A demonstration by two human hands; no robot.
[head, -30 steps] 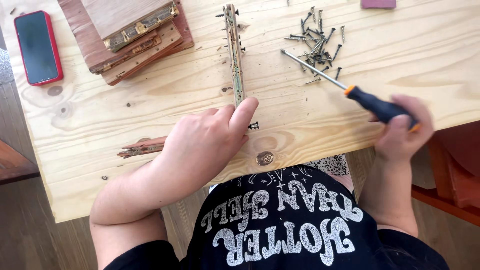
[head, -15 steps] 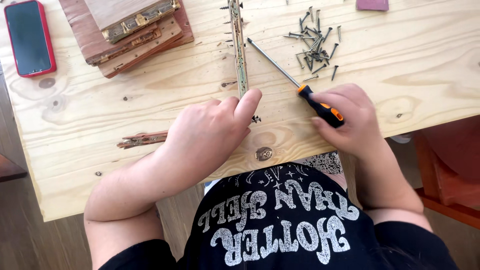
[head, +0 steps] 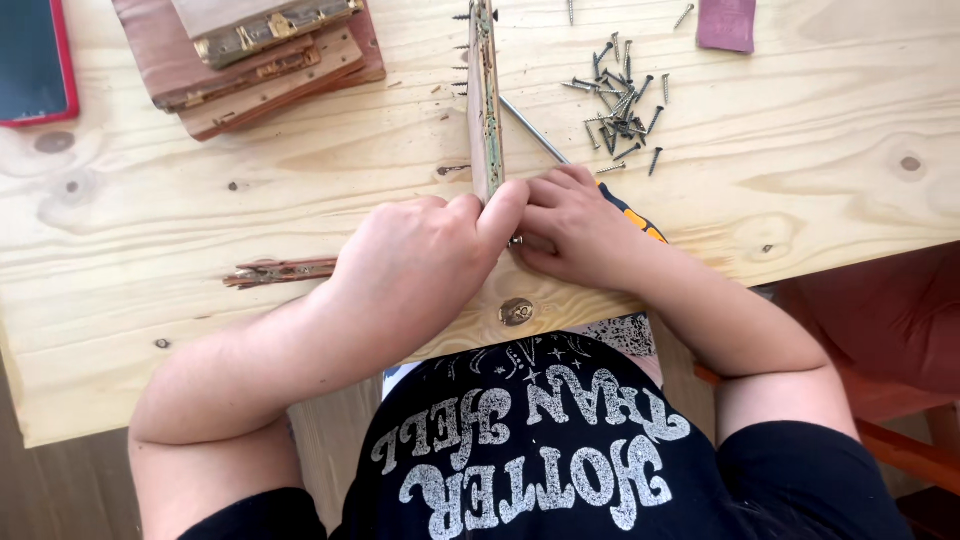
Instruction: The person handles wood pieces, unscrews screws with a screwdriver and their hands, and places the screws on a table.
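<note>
A narrow wooden strip (head: 486, 90) with a metal hinge and screws sticking out of its side stands on edge on the pale wooden table (head: 300, 190). My left hand (head: 420, 265) grips the strip's near end, thumb and fingers pinching it. My right hand (head: 580, 225) presses against the same end from the right, and under its palm lies a screwdriver (head: 530, 128) with an orange and black handle, its metal shaft pointing up and left toward the strip. Whether the right hand's fingers close round the handle is hidden.
Several loose dark screws (head: 622, 100) lie right of the strip. A stack of wooden pieces with brass hinges (head: 260, 50) sits at the back left, a red-cased phone (head: 35, 60) beyond it. A small hinge strip (head: 280, 272) lies near my left forearm. A reddish block (head: 727, 22) sits top right.
My right hand came in from the right with the screwdriver and now rests against the strip's near end beside my left hand. The left hand has closed on the strip.
</note>
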